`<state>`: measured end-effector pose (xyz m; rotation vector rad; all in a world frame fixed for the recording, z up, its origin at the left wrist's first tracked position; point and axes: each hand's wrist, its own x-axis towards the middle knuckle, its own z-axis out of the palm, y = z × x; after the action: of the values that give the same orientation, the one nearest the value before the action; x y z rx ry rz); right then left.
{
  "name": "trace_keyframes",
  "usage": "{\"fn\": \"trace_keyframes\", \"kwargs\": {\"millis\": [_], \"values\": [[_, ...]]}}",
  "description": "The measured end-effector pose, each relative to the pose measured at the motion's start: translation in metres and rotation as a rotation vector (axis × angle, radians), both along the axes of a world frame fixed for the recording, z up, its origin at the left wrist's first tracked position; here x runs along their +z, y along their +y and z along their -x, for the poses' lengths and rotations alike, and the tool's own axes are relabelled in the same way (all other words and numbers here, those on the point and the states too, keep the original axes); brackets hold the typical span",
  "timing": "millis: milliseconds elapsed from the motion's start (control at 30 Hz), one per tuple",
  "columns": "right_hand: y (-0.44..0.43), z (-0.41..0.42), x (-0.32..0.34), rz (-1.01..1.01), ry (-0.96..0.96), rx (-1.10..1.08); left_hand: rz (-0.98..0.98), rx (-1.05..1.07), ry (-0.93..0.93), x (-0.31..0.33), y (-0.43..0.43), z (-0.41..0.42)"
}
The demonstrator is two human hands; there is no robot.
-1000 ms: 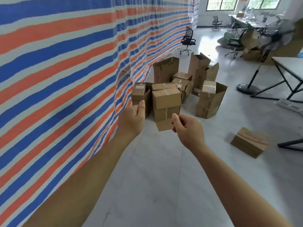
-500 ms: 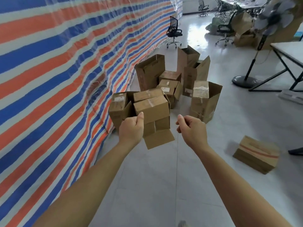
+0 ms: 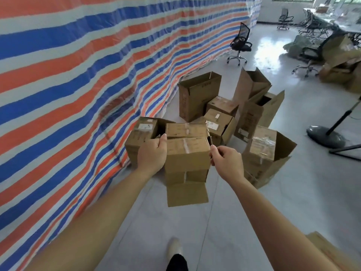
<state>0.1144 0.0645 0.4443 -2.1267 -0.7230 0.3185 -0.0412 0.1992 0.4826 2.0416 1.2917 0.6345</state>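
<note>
The box, taped side up and long axis left to right, sits atop 1 lower box, with the left hand pressed to its left side, fingers hidden, and the curled right hand thumb-touching its right corner.

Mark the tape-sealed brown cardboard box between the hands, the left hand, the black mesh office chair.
tape-sealed brown cardboard box (image 3: 187, 161), head view, its front face
left hand (image 3: 151, 155), head view, its back
black mesh office chair (image 3: 244, 32), head view, backrest
</note>
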Motion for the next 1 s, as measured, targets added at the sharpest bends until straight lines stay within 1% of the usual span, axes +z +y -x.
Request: {"fn": "trace_keyframes", "kwargs": {"millis": [100, 200, 267, 400, 500, 633, 800, 900, 1000], "values": [[0.057, -0.061, -0.004, 0.081, 0.002, 0.031, 0.006, -0.008, 0.010, -0.009, 0.061, -0.062], [0.095, -0.116, -0.006, 0.142, -0.017, 0.040, 0.016, -0.004, -0.002, -0.008, 0.103, -0.116], [0.116, -0.157, -0.012, 0.165, -0.008, 0.023, 0.078, -0.015, -0.025, -0.020, 0.134, -0.155], [0.137, -0.228, -0.044, 0.216, 0.050, -0.013, 0.182, -0.019, 0.014, -0.052, 0.175, -0.215], [0.157, -0.287, -0.088, 0.286, 0.126, -0.007, 0.288, 0.020, 0.069, -0.091, 0.195, -0.262], [0.186, -0.347, -0.152, 0.405, 0.214, 0.091, 0.401, 0.118, 0.153, -0.150, 0.213, -0.304], [0.217, -0.382, -0.227, 0.563, 0.280, 0.251, 0.489, 0.217, 0.198, -0.233, 0.231, -0.334], [0.225, -0.390, -0.266, 0.612, 0.298, 0.318, 0.499, 0.266, 0.288, -0.286, 0.250, -0.342], [0.234, -0.399, -0.317, 0.629, 0.305, 0.311, 0.534, 0.287, 0.402, -0.353, 0.275, -0.349]]}}
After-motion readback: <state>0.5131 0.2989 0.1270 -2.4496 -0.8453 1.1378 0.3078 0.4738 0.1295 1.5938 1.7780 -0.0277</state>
